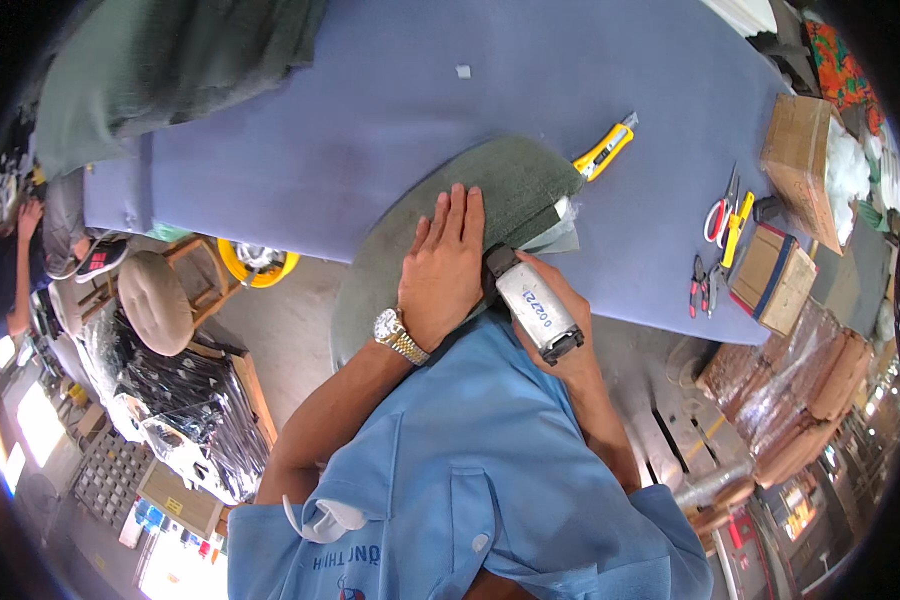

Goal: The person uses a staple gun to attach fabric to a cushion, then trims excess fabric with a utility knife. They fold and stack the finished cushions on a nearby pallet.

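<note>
A dark green fabric-covered piece (390,250), curved like a seat cushion or backrest, lies partly on the table and reaches past its near edge toward my body. My left hand (442,265) rests flat on its top, fingers stretched out. In my right hand (570,310) is a silver and black staple gun (538,305), its black nose against or close to the fabric's near right edge; the exact contact is hidden. White padding (562,210) and a bit of clear plastic film show at the piece's right end. Beside its far right corner lies a yellow utility knife (604,150).
The table (270,170) has a blue-grey covering. Dark green fabric (180,70) is heaped far left. Scissors (718,215), another yellow cutter (738,228), pliers (698,288) and cardboard boxes (800,160) sit at right. A yellow bucket (235,265) and round cushions (157,303) stand left; another person is there.
</note>
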The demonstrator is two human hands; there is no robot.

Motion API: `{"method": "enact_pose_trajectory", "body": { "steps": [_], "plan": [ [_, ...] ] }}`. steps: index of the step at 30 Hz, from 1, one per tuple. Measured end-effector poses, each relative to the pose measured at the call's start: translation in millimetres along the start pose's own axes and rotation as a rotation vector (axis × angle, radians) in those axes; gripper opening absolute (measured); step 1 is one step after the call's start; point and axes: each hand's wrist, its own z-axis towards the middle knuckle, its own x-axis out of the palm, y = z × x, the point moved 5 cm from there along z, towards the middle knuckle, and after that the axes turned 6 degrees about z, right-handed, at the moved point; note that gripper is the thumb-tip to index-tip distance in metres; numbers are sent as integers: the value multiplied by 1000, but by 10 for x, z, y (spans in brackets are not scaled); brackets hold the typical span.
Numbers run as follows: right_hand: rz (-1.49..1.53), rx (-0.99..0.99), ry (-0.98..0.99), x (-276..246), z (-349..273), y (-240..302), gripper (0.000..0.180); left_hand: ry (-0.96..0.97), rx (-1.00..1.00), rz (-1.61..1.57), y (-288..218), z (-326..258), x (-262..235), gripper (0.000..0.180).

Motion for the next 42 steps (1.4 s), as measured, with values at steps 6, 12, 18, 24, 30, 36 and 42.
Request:
{"method": "enact_pose_trajectory", "body": {
  "steps": [6, 12, 18, 24, 30, 36, 42],
  "plan": [
    [44, -92, -25, -81, 93, -14, 64, -9, 12, 122, -75, 110, -131, 63],
    [5, -64, -122, -385, 262, -257, 55, -114, 15, 34, -266, 291, -257, 59],
    [-63, 152, -67, -731, 211, -1268, 62, 206, 138, -538, 274, 449, -155, 63],
    [-138, 113, -91, -721, 217, -1505, 67, 341, -98, -577, 743, 586, 581, 74],
    [-407, -371, -18, -547, 265, -479, 58, 335, 133, -495, 363, 495, 365, 73],
    [-140, -174, -16, -482, 201, -238, 62, 159, 74, -294, 57, 192, 94, 84],
    [33, -94, -81, -381, 143, -178, 65, 176, -12, -173, -30, 215, -6, 85]
  ]
}}
